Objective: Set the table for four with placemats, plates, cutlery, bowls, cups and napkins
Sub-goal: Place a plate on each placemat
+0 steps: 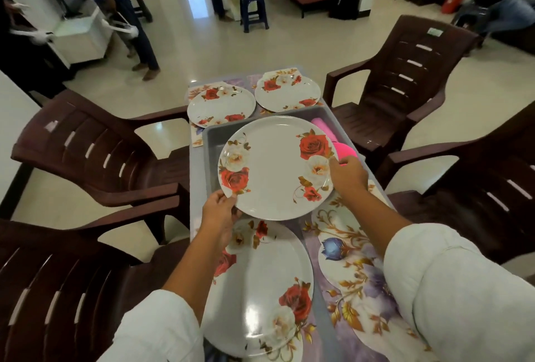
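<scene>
Fig. Table-setting in progress, plates stage. The left hand (220, 211) and right hand (347, 176) carry the held plate (275, 167) between them. The left fingers (228, 198) pinch its near-left rim and the right fingers (333, 162) close on its right rim. The plate hangs level above the grey tub (209, 141), which stands mid-counter.

Done, judging from the layout: four floral placemats lie on the counter (197, 182), and three carry plates. The far-left plate (221, 106) and far-right plate (288, 93) sit beyond the fingers. The near plate (260, 289) lies just under the left wrist. The bare placemat (356, 274), below the right forearm, is the only one without a plate, so it is probably where the held plate belongs.

Left to do: this fourth plate, then cutlery, bowls, cups and napkins. None of these is seen at any place setting.

Hard to make out: the held plate hides most of the tub's contents. Only the pink items (322, 127) show, just beyond the right fingers. Whether they are cups or bowls cannot be told. The undersides of both grips are hidden beneath the rim. The sleeves cover the counter's near edge. Brown chairs (95, 153) flank the counter.
</scene>
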